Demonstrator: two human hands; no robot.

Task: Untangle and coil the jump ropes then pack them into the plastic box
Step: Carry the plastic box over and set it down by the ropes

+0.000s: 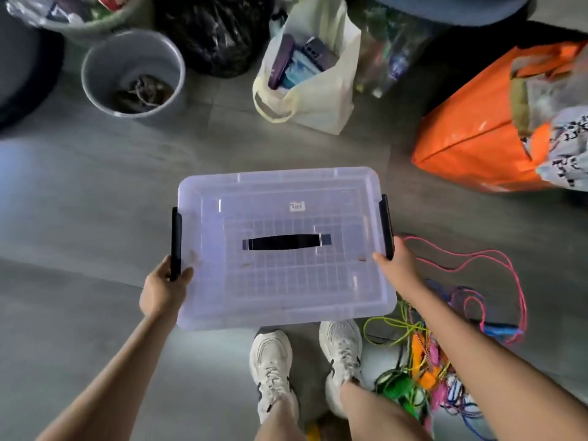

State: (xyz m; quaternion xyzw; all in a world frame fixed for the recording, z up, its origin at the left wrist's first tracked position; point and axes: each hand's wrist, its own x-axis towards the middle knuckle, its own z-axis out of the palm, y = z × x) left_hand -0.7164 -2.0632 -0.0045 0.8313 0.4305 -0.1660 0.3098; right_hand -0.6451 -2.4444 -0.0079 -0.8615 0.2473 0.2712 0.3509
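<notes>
A clear plastic box (286, 281) with its lid on and a black handle on top is held above the grey floor in front of my feet. My left hand (162, 288) grips the black latch on its left side. My right hand (396, 261) grips the black latch on the right side. A tangled heap of jump ropes (426, 367) in green, orange, pink and blue lies on the floor at the lower right, partly hidden behind my right forearm. One pink rope (496, 265) loops out from the heap toward the right.
Beyond the box stand a grey bucket (95, 81), a black bag (216, 33), a cream bag (321, 100) with items in it and an orange bag (467, 135). My white shoes (273, 370) are just below the box.
</notes>
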